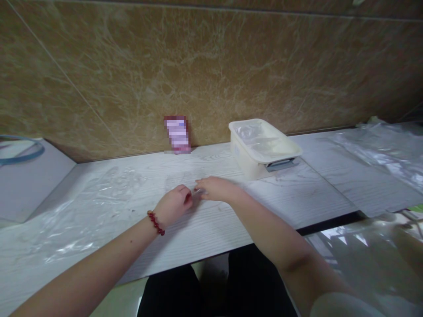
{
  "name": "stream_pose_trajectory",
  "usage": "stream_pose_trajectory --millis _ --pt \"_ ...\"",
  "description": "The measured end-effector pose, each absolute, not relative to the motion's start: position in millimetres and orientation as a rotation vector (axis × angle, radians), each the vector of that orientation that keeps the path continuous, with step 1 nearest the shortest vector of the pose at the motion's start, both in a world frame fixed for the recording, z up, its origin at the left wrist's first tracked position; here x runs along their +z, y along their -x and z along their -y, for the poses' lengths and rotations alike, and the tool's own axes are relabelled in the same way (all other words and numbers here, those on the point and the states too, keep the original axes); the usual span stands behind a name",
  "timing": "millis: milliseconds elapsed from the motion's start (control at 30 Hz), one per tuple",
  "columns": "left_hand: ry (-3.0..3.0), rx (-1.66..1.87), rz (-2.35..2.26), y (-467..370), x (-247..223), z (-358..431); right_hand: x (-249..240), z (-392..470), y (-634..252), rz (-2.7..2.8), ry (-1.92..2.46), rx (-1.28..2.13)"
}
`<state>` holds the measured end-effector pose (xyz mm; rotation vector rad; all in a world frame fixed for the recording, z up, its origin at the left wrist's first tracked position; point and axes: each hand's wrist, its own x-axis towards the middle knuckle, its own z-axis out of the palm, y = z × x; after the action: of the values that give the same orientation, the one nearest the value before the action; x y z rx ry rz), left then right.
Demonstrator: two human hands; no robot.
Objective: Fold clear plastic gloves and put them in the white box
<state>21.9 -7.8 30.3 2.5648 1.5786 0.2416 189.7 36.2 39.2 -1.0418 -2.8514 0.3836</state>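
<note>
My left hand (pixel 174 203), with a red bead bracelet at the wrist, is closed over the white wood-grain table (pixel 218 229), its fingers curled on the edge of a small clear plastic piece (pixel 199 192). Close on its right, my right hand (pixel 213 188) has its fingers pressed together on the same clear piece. More thin clear film (pixel 180 178) seems to lie flat just beyond both hands; its outline is faint.
A cream bin (pixel 249 160) with clear bags inside stands right of centre. A phone (pixel 178 134) leans on the marble wall. Clear plastic sheets (pixel 89 211) lie at left, others (pixel 380 145) at far right. A white box (pixel 36 176) stands at far left.
</note>
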Motion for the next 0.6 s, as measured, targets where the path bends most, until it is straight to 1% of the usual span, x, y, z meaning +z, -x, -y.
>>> stream_pose_trajectory --millis 200,333,467,600 --pt "-2.603 0.271 -1.599 -22 24 10 34 -44 -186 2.902 1.063 0.352" --pt "-2.673 0.119 -1.650 -21 12 6 33 -44 -187 2.886 1.045 0.332" --pt "-2.674 0.042 -1.618 -22 5 1 35 -45 -189 2.834 1.033 0.414" --pt "-2.597 0.076 -1.573 -25 16 -2 33 -51 -195 2.638 0.983 0.540"
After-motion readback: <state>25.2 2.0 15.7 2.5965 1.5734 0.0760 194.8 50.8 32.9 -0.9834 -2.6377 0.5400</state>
